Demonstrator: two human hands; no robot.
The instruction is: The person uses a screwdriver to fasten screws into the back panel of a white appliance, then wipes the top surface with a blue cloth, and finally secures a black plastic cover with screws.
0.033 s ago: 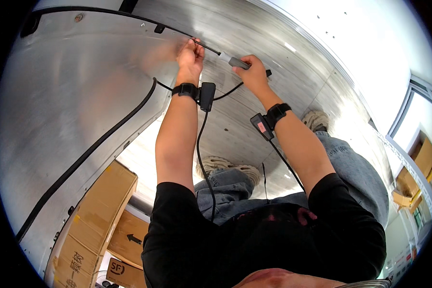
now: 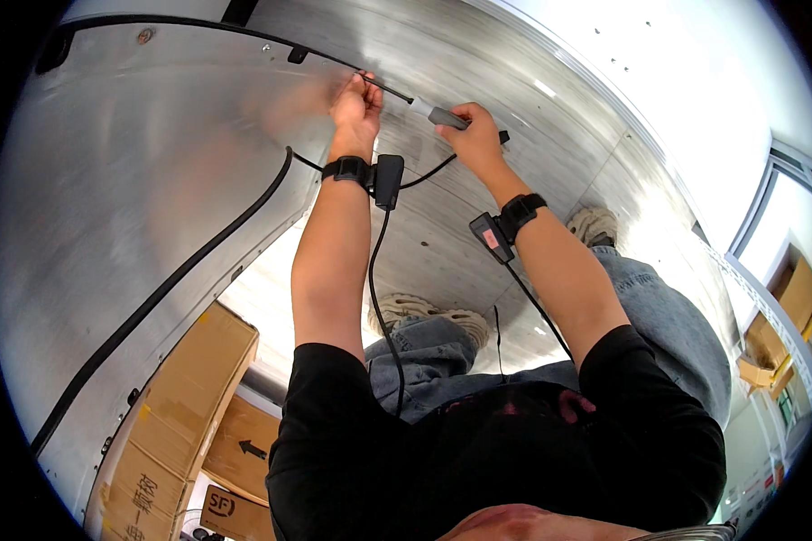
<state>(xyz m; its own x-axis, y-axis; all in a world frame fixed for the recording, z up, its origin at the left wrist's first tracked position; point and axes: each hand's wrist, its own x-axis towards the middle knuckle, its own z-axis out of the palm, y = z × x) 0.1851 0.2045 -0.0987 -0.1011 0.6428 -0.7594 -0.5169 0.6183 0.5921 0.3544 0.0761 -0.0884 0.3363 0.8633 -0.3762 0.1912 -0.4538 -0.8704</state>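
Note:
My right hand (image 2: 475, 131) is wrapped round the grey handle of a screwdriver (image 2: 444, 117), whose dark, slim shaft points up and left. At the far end of that shaft is my left hand (image 2: 357, 104), its fingers pinched together about the tip. Whatever small part may sit between those fingertips is too small to make out. The tip meets the dark-trimmed far edge of a large silver metal panel (image 2: 189, 117), which lies to the left. A black strap with a small black box is on each wrist.
A thick black cable (image 2: 167, 279) runs across the panel and bends over its edge towards the floor. Cardboard boxes (image 2: 176, 415) stand at the lower left. Thin black cords hang from the wrist boxes. A white wall (image 2: 695, 81) rises at the right, beyond the grey floor (image 2: 550, 135).

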